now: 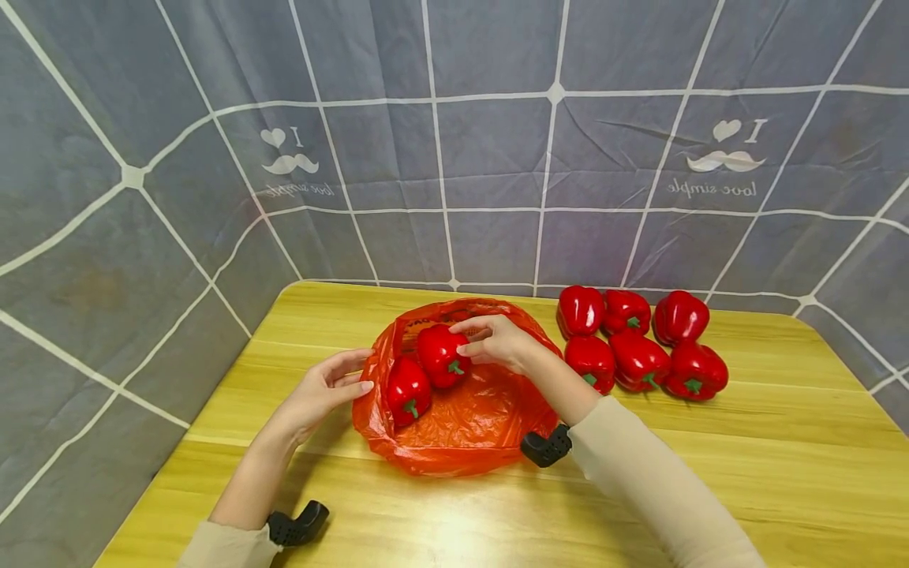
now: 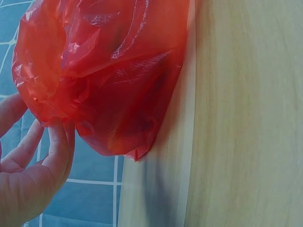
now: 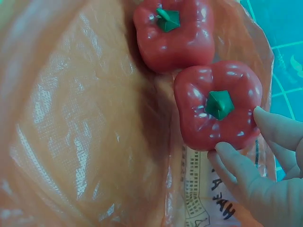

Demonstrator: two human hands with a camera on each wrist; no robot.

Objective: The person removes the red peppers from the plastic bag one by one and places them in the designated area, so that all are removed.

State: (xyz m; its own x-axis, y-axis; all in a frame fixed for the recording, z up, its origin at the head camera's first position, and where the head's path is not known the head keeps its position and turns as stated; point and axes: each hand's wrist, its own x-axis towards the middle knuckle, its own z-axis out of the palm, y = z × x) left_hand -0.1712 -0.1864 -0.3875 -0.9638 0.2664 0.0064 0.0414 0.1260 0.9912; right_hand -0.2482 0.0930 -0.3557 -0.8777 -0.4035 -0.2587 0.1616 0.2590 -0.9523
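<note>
An orange-red plastic bag (image 1: pixel 469 418) lies spread with its mouth upward on the table. One red bell pepper (image 1: pixel 409 392) rests inside at the bag's left side. My right hand (image 1: pixel 497 344) reaches in over the far right rim and grips a second red bell pepper (image 1: pixel 442 355) by its side, thumb and fingertips on the skin. That pepper sits right against the first, green stem (image 3: pixel 219 105) facing the right wrist camera. At the left rim, my left hand (image 1: pixel 323 392) holds the bag's edge; its fingertips (image 2: pixel 56 127) meet the plastic from outside.
Several red bell peppers (image 1: pixel 641 359) stand in two rows on the wooden table (image 1: pixel 781 457), right of the bag. A grey tiled-pattern curtain (image 1: pixel 497 158) hangs behind and along the sides. Black wrist mounts (image 1: pixel 298 525) are strapped to both forearms.
</note>
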